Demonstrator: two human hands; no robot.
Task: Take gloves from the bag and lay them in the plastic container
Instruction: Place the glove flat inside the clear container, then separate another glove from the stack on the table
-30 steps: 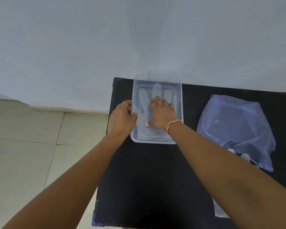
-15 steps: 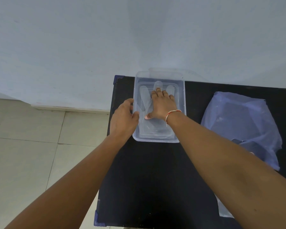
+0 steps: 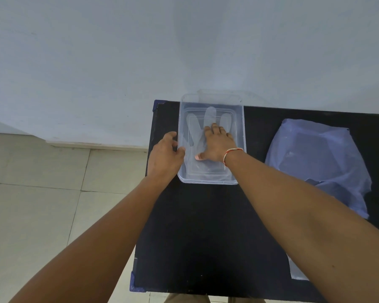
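A clear plastic container (image 3: 210,181) stands at the far left of the black table. Inside it lies a thin translucent glove (image 3: 210,115), its fingers spread toward the wall. My right hand (image 3: 217,145) rests flat, palm down, on the glove inside the container, fingers apart. My left hand (image 3: 165,155) grips the container's left rim, thumb over the edge. A bluish translucent plastic bag (image 3: 315,158) lies crumpled on the table's right side, apart from both hands.
The black table (image 3: 206,232) has blue taped corners and ends just left of the container. Tiled floor lies to the left, a pale wall behind. A clear plastic sheet (image 3: 297,271) peeks from under my right forearm.
My right hand slid forward over the glove and then a little back toward me. My left hand stays on the container's rim.
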